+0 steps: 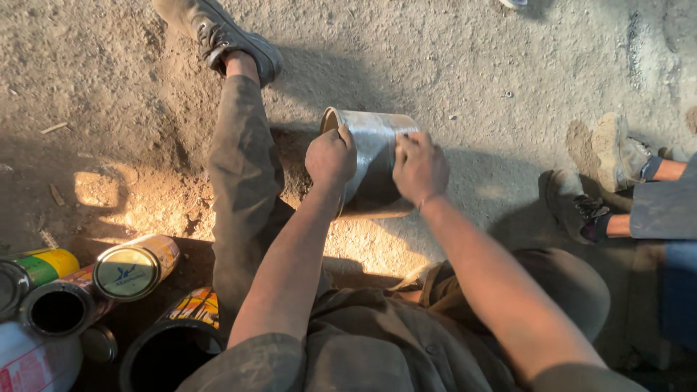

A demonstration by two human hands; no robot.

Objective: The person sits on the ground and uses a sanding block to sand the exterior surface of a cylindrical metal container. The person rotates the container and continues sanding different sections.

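I sit on dusty ground and hold a bare metal can [375,149] lying on its side in front of me. My left hand [330,156] grips its left rim, fingers curled over the edge. On the can's right side, my right hand [419,168] presses with its fingers against the curved wall. The can's lower part lies in shadow. My left leg [243,167] stretches out to the left of the can, ending in a dark shoe [221,36].
Several printed tin cans [134,270] lie piled at the lower left, some open-ended, with a black bucket [167,352] beside them. Another person's feet in worn shoes [617,152] rest at the right edge.
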